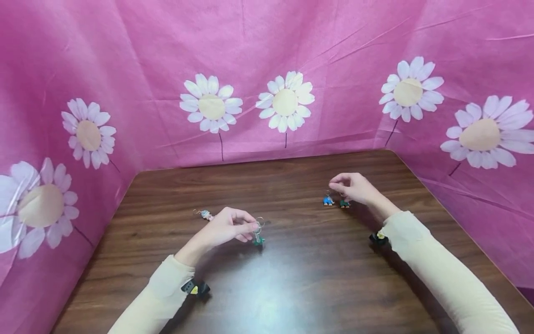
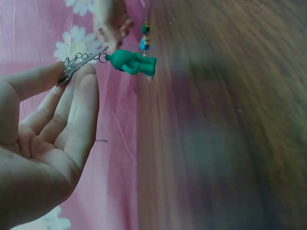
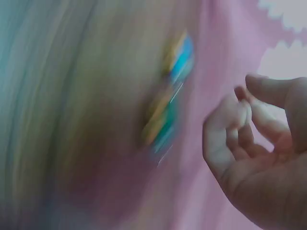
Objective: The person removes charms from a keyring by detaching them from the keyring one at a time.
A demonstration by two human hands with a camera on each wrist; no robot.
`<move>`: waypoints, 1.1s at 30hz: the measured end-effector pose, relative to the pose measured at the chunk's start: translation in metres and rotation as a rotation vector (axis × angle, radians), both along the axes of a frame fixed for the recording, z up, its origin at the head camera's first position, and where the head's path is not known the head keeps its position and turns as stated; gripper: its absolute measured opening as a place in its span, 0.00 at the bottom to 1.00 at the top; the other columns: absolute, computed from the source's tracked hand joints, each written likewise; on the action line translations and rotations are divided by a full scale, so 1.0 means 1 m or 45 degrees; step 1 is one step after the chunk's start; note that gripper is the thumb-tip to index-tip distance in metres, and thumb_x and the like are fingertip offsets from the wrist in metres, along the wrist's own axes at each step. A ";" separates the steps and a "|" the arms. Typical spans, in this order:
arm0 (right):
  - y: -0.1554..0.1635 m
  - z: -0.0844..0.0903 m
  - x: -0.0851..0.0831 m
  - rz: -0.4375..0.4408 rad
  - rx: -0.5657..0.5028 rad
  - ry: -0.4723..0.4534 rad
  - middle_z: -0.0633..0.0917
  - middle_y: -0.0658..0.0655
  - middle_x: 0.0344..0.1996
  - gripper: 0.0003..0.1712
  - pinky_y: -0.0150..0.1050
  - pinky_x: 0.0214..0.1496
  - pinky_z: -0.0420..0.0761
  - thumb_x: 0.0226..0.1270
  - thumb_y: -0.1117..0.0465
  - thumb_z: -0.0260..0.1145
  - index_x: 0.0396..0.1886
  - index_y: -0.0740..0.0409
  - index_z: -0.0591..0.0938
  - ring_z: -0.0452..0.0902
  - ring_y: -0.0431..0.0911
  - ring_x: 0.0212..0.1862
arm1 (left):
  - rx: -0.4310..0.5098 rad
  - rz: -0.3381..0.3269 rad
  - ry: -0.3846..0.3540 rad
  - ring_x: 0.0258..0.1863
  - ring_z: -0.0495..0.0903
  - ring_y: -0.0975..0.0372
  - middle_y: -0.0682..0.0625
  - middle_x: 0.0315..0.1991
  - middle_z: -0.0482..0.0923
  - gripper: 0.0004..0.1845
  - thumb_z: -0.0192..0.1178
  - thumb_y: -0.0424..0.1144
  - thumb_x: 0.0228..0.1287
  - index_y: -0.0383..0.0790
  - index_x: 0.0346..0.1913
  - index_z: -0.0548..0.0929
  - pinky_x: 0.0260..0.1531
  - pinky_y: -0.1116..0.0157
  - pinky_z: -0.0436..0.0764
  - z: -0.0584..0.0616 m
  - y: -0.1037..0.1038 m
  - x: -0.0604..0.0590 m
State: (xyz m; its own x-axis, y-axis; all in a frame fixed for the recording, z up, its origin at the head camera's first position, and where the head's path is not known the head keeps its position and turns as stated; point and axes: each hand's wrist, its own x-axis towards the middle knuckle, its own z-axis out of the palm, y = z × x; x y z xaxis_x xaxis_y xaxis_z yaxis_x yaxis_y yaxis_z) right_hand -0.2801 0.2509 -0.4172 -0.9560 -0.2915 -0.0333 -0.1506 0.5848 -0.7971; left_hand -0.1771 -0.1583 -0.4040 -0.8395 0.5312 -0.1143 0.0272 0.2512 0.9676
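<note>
Nearest, cream sleeves (image 1: 438, 264) reaching in over a dark wooden table (image 1: 267, 287), a small black wrist-worn camera (image 1: 196, 287) on each. Ahead of the left sleeve, the left hand (image 1: 227, 227), fingers brought together and pinching the metal ring (image 1: 259, 224) of a green figure keychain (image 1: 258, 240); seen from the left wrist, ring and short chain caught between thumb and fingertips (image 2: 72, 76), green figure (image 2: 133, 63) dangling just above the wood. Just behind that hand, lying flat on the table, a pale pastel keychain (image 1: 204, 214) (details too small to tell). Farther out and to the right, the right hand (image 1: 354, 188), fingers curled loosely over two more small figures, a blue keychain (image 1: 328, 201) and a dark green keychain (image 1: 344, 203), side by side on the table. Contact with either not clear: right wrist view heavily blurred, fingers (image 3: 240, 129) bent near the coloured smear (image 3: 168, 96) but seemingly apart from it. Beyond everything, a pink cloth backdrop (image 1: 267, 46) printed with white daisies, wrapped round three sides.
</note>
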 end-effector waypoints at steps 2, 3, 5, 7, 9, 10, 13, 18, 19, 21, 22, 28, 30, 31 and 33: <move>-0.023 0.012 0.016 0.133 -0.026 -0.005 0.84 0.67 0.36 0.19 0.49 0.29 0.87 0.74 0.54 0.67 0.52 0.66 0.83 0.81 0.57 0.28 | -0.025 -0.018 0.038 0.36 0.88 0.47 0.40 0.36 0.87 0.13 0.66 0.38 0.70 0.30 0.48 0.86 0.41 0.50 0.88 0.003 0.005 0.001; -0.034 0.019 0.025 0.205 -0.039 -0.020 0.84 0.67 0.34 0.19 0.51 0.29 0.87 0.74 0.53 0.67 0.53 0.64 0.83 0.81 0.58 0.28 | -0.039 -0.024 0.058 0.36 0.88 0.47 0.40 0.36 0.87 0.12 0.66 0.38 0.70 0.31 0.47 0.86 0.41 0.51 0.88 0.006 0.008 0.002; -0.059 0.030 0.042 0.356 -0.072 -0.071 0.83 0.65 0.32 0.19 0.55 0.30 0.86 0.74 0.52 0.66 0.54 0.62 0.84 0.80 0.56 0.26 | -0.086 -0.030 0.115 0.35 0.87 0.47 0.41 0.35 0.87 0.11 0.66 0.39 0.70 0.34 0.46 0.87 0.38 0.54 0.88 0.010 0.012 0.004; -0.082 0.039 0.058 0.476 -0.101 -0.119 0.83 0.64 0.31 0.18 0.58 0.30 0.86 0.74 0.52 0.66 0.54 0.60 0.84 0.79 0.52 0.24 | -0.126 -0.039 0.162 0.34 0.87 0.45 0.43 0.34 0.87 0.09 0.66 0.40 0.70 0.37 0.45 0.87 0.36 0.55 0.89 0.013 0.017 0.006; -0.100 0.044 0.071 0.576 -0.135 -0.162 0.82 0.64 0.29 0.17 0.60 0.30 0.85 0.75 0.53 0.66 0.54 0.58 0.84 0.79 0.49 0.22 | -0.156 -0.048 0.199 0.34 0.87 0.44 0.44 0.33 0.87 0.09 0.66 0.40 0.70 0.38 0.45 0.88 0.34 0.56 0.88 0.016 0.022 0.008; -0.107 0.045 0.075 0.620 -0.153 -0.175 0.82 0.63 0.29 0.16 0.62 0.30 0.85 0.75 0.54 0.66 0.53 0.59 0.84 0.79 0.48 0.22 | -0.160 -0.055 0.212 0.33 0.87 0.44 0.45 0.33 0.87 0.09 0.66 0.41 0.70 0.39 0.45 0.88 0.33 0.56 0.88 0.017 0.025 0.010; -0.124 0.046 0.084 0.694 -0.184 -0.196 0.85 0.59 0.28 0.13 0.62 0.29 0.84 0.74 0.55 0.67 0.50 0.57 0.85 0.79 0.47 0.21 | -0.148 -0.084 0.224 0.32 0.87 0.43 0.45 0.32 0.87 0.09 0.65 0.40 0.71 0.37 0.45 0.87 0.32 0.57 0.89 0.021 0.029 0.014; -0.134 0.045 0.092 0.686 -0.273 -0.263 0.85 0.54 0.27 0.08 0.59 0.28 0.85 0.73 0.57 0.67 0.44 0.57 0.86 0.78 0.46 0.23 | -0.145 -0.083 0.293 0.30 0.88 0.47 0.49 0.31 0.87 0.08 0.65 0.40 0.71 0.40 0.45 0.88 0.29 0.64 0.87 0.026 0.030 0.023; -0.135 0.044 0.093 0.672 -0.305 -0.289 0.84 0.56 0.28 0.08 0.58 0.28 0.86 0.74 0.58 0.67 0.43 0.58 0.86 0.78 0.46 0.24 | -0.148 -0.072 0.313 0.30 0.88 0.48 0.50 0.31 0.88 0.07 0.65 0.40 0.71 0.41 0.45 0.88 0.28 0.64 0.86 0.028 0.030 0.024; -0.135 0.044 0.094 0.643 -0.362 -0.326 0.84 0.62 0.31 0.08 0.52 0.27 0.87 0.74 0.59 0.66 0.43 0.60 0.86 0.78 0.46 0.25 | -0.141 -0.040 0.352 0.30 0.88 0.50 0.52 0.31 0.88 0.07 0.66 0.41 0.70 0.43 0.45 0.88 0.27 0.65 0.86 0.030 0.029 0.026; -0.136 0.045 0.094 0.629 -0.392 -0.343 0.84 0.65 0.32 0.09 0.49 0.27 0.87 0.74 0.59 0.66 0.43 0.60 0.86 0.78 0.46 0.26 | -0.128 -0.026 0.362 0.30 0.88 0.51 0.52 0.32 0.88 0.07 0.67 0.42 0.70 0.44 0.45 0.88 0.28 0.64 0.86 0.031 0.029 0.027; -0.135 0.046 0.096 0.605 -0.539 -0.431 0.84 0.65 0.33 0.11 0.39 0.27 0.85 0.74 0.59 0.66 0.45 0.65 0.84 0.78 0.44 0.26 | -0.044 0.049 0.354 0.30 0.89 0.54 0.48 0.36 0.88 0.11 0.69 0.41 0.67 0.41 0.48 0.86 0.31 0.55 0.88 0.033 0.028 0.029; -0.134 0.045 0.097 0.606 -0.586 -0.467 0.84 0.60 0.32 0.12 0.37 0.27 0.85 0.73 0.60 0.66 0.45 0.66 0.83 0.77 0.43 0.26 | -0.045 0.093 0.344 0.30 0.89 0.53 0.48 0.36 0.88 0.12 0.70 0.42 0.66 0.41 0.47 0.84 0.27 0.59 0.87 0.033 0.028 0.029; -0.133 0.044 0.096 0.606 -0.613 -0.485 0.83 0.59 0.31 0.11 0.36 0.27 0.84 0.73 0.60 0.66 0.45 0.66 0.83 0.77 0.42 0.26 | -0.054 0.121 0.336 0.30 0.89 0.53 0.49 0.34 0.87 0.13 0.71 0.43 0.65 0.42 0.47 0.82 0.24 0.60 0.86 0.033 0.028 0.029; -0.133 0.043 0.096 0.606 -0.673 -0.522 0.83 0.56 0.30 0.10 0.34 0.27 0.83 0.74 0.61 0.66 0.44 0.65 0.83 0.77 0.42 0.25 | -0.076 0.174 0.321 0.29 0.89 0.51 0.50 0.32 0.87 0.15 0.72 0.45 0.64 0.41 0.44 0.78 0.21 0.62 0.83 0.033 0.029 0.029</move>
